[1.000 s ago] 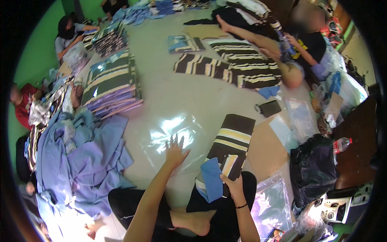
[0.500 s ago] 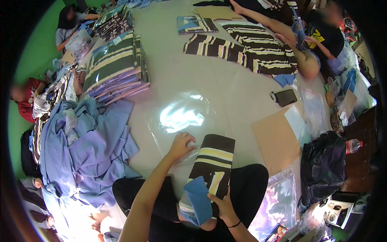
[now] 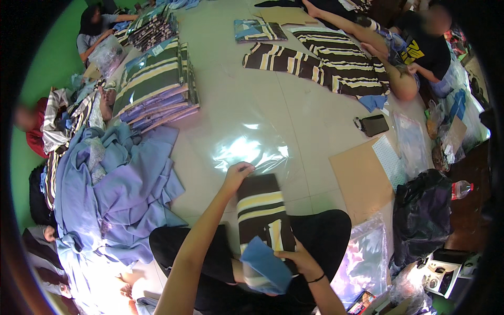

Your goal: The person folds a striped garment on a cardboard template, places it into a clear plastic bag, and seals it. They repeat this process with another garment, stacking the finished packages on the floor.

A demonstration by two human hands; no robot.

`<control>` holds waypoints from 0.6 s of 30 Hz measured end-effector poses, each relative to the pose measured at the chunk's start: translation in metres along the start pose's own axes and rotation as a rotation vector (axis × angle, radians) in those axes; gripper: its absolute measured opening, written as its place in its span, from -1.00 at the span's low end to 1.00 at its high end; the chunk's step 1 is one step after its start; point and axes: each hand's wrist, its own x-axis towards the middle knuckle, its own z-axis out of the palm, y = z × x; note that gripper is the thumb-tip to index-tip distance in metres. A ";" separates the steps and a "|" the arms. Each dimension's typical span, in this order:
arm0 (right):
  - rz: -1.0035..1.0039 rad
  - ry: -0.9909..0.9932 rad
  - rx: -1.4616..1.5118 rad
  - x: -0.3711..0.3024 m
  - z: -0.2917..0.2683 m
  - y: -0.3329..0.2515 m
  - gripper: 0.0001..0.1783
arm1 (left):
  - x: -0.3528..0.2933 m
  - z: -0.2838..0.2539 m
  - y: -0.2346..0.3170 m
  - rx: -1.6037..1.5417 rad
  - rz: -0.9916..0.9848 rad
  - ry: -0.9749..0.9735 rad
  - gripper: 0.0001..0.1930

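A folded striped shirt in dark brown, yellow and white, with a blue collar-like part at its near end, lies above my lap. My right hand grips its right edge near the blue part, thumb on top. Just beyond the shirt's far end, my left hand is closed, fingertips pinching the near edge of a clear plastic bag. The bag spreads over the floor and glares with reflected light, so its outline is hard to follow.
Left are a heap of blue cloth and a stack of bagged striped shirts. Right are cardboard, a phone and a black plastic bag. Ahead lies a spread striped shirt. Other people sit around the edges.
My left hand has moved slightly away from me and its fingers have closed on the plastic. The folded shirt's far end has swung left, with my right hand still gripping it.
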 end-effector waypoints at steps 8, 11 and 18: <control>0.015 -0.218 -0.065 0.012 -0.005 -0.040 -0.27 | -0.044 -0.018 0.056 0.272 0.246 0.038 -0.86; 0.027 -0.283 -0.082 0.020 0.004 -0.042 -0.28 | -0.061 -0.004 0.080 0.386 0.383 0.017 -0.89; -0.070 -0.170 -0.107 0.032 0.023 -0.039 -0.39 | -0.131 0.023 0.140 0.473 0.285 -0.206 -0.89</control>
